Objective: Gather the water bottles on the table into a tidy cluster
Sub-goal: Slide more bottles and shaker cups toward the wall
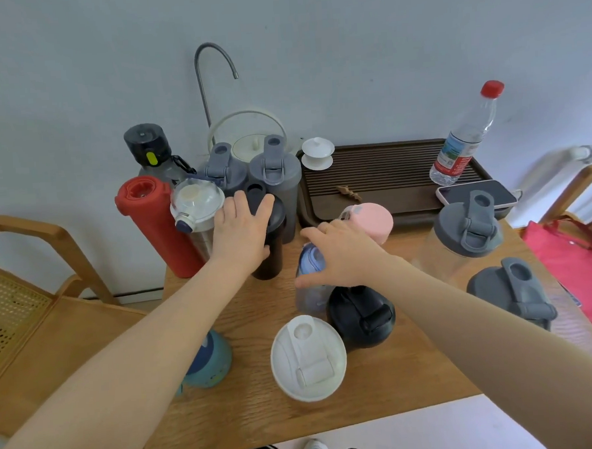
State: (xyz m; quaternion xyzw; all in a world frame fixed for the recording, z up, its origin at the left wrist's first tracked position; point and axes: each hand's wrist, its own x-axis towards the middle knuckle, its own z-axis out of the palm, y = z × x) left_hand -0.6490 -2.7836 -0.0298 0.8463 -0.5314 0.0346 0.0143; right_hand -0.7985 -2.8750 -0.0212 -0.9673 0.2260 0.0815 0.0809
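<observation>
My left hand grips the lid of a black shaker bottle standing against a back-left group: a red flask, a clear-lidded steel bottle, two grey shakers and a black-capped bottle. My right hand rests over a pale blue bottle, fingers curled around its top. A pink-lidded bottle stands just behind that hand. Nearer me are a black bottle, a white-lidded shaker and a teal bottle.
Two grey-lidded shakers stand at the right of the wooden table. A dark tea tray holds a red-capped plastic bottle, a phone and a white lidded cup. Wooden chairs flank the table; a red bag lies right.
</observation>
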